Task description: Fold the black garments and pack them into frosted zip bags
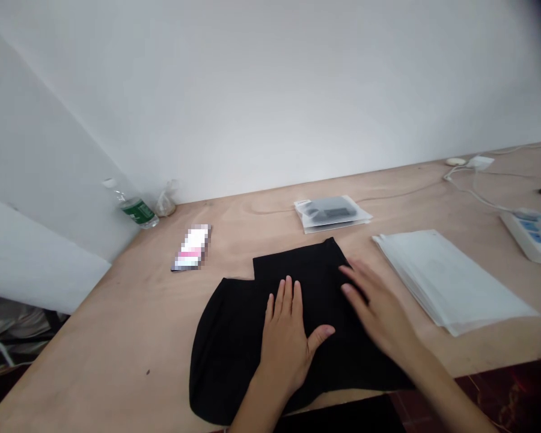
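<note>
A black cloth piece (pixel 228 337), apparently a folded garment, lies spread on the wooden table near its front edge. My left hand (pixel 286 343) rests flat on the middle of it, palm down, with the fingers stretched forward and the thumb out to the right. Over the cloth's right side is my right hand (pixel 374 307), slightly blurred, its fingers apart and pointing to the upper left. Neither hand grips anything. The cloth's far edge has a step-like notch left of its middle.
A stack of frosted plastic bags (pixel 451 279) lies to the right. Behind the cloth sits a bagged dark item (pixel 333 211). Leftward are a phone (pixel 192 248), a water bottle (pixel 137 210) and a small tied bag (pixel 166 201). A power strip (pixel 532 234) and white cables (pixel 466 189) occupy the far right.
</note>
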`<action>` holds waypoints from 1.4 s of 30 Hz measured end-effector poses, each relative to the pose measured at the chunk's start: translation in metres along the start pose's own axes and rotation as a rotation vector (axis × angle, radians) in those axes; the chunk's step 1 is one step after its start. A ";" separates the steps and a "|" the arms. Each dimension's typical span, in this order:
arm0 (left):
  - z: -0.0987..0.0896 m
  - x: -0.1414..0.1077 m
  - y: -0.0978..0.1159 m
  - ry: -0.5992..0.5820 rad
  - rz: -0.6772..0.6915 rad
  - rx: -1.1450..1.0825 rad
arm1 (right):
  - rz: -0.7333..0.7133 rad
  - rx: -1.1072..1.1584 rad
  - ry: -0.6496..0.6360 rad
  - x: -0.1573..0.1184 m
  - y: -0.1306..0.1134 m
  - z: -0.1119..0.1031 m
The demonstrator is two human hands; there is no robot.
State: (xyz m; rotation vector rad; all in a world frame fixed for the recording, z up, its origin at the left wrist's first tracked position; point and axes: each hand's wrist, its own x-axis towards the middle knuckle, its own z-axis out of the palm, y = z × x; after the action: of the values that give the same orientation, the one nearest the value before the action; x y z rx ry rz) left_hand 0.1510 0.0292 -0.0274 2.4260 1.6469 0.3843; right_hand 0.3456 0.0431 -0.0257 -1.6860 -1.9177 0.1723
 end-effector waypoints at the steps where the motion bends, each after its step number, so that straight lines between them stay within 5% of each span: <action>1: 0.001 0.000 0.000 0.003 0.003 0.003 | 0.070 -0.073 0.075 0.000 0.015 -0.005; 3: 0.002 0.000 -0.001 0.006 0.005 0.004 | 0.204 -0.252 0.142 -0.002 0.044 -0.012; 7: 0.003 0.000 -0.002 -0.002 -0.002 0.013 | 0.317 -0.414 0.078 -0.005 0.074 -0.013; 27: 0.007 -0.002 -0.005 0.070 0.027 -0.001 | 0.379 -0.437 0.093 -0.004 0.064 -0.010; 31: -0.004 -0.006 -0.001 0.340 0.081 -0.041 | 0.195 -0.387 0.289 -0.007 0.021 -0.018; 35: -0.022 -0.015 0.004 0.676 0.189 -0.028 | -0.312 -0.305 0.146 -0.012 -0.036 -0.014; 38: -0.030 -0.020 0.001 0.673 0.139 0.029 | -0.535 -0.244 -0.025 -0.014 -0.061 0.001; 42: -0.030 -0.022 -0.011 0.579 0.075 0.053 | -0.547 -0.226 -0.128 -0.014 -0.064 0.021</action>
State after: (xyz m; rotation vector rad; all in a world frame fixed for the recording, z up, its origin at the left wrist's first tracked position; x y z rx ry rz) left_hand 0.1237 0.0126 -0.0043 2.5731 1.7770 1.1579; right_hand 0.2802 0.0233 -0.0179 -1.2367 -2.4931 -0.1581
